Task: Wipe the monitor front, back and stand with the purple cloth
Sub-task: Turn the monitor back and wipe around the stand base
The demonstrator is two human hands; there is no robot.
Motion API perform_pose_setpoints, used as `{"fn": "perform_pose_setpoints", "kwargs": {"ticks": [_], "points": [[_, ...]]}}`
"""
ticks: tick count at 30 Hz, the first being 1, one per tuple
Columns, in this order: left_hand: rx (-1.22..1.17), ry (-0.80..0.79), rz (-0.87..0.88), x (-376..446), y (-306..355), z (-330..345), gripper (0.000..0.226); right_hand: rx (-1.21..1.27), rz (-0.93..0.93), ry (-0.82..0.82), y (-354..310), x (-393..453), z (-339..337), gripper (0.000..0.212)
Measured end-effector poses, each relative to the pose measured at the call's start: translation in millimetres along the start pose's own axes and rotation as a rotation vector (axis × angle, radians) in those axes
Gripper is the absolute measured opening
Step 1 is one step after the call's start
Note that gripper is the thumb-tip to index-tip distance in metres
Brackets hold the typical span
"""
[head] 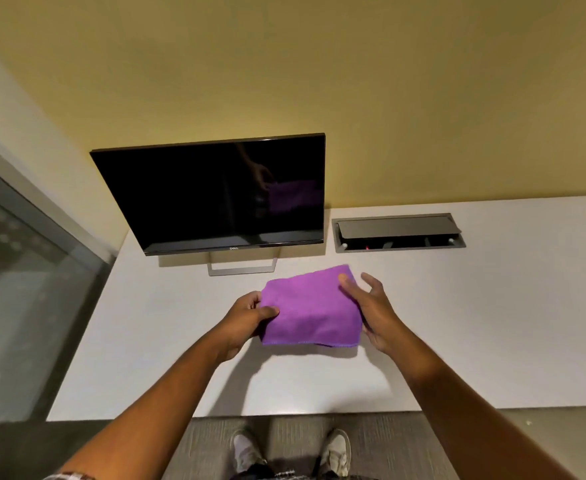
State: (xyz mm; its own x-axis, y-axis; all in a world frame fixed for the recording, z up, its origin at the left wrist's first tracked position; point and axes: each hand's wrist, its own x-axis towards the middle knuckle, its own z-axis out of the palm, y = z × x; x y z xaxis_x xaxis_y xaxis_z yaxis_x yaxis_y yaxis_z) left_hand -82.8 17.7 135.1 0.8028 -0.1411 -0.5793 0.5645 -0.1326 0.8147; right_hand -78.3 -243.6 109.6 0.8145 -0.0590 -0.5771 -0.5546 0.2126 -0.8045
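Observation:
A folded purple cloth is held just above the white desk, in front of the monitor. My left hand pinches its left edge between thumb and fingers. My right hand holds the right side, thumb on top and fingers spread beneath and beside it. The black monitor stands at the back left of the desk, screen dark and facing me, reflecting the cloth. Its silver stand shows below the bottom bezel. The monitor's back is hidden.
A grey cable hatch with its lid raised is set into the desk right of the monitor. A yellow wall rises behind. A glass panel borders the desk's left side. My shoes show below the desk's front edge.

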Motion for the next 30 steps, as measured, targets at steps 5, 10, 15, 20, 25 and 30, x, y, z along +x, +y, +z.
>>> {"fn": "perform_pose_setpoints", "kwargs": {"ticks": [5, 10, 15, 20, 25, 30], "points": [[-0.078, 0.157, 0.047, 0.1, -4.6, 1.6, 0.047, -0.249, -0.227, -0.045, 4.1, -12.8, -1.2, 0.106], [0.174, 0.049, 0.294, 2.2, 3.8, -2.0, 0.086, -0.57, -0.377, -0.141, -1.2, -18.2, -10.6, 0.078], [0.595, 0.187, 0.521, 23.7, 11.7, -3.0, 0.041, -0.899, -0.621, 0.204, -2.9, -21.1, -11.0, 0.048], [0.687, 0.346, 0.533, 41.0, 19.6, -0.8, 0.03, -0.776, -0.743, 0.217, -5.4, -33.4, -16.5, 0.03], [-0.122, 0.098, -0.085, 51.9, 27.7, 28.8, 0.04, -0.786, -0.908, 0.386, -1.5, -39.7, -5.4, 0.032], [-0.639, -0.2, -0.3, 57.2, 37.0, 56.2, 0.049, -1.011, -1.179, 0.426, 13.4, -38.5, -5.5, 0.027]]}}
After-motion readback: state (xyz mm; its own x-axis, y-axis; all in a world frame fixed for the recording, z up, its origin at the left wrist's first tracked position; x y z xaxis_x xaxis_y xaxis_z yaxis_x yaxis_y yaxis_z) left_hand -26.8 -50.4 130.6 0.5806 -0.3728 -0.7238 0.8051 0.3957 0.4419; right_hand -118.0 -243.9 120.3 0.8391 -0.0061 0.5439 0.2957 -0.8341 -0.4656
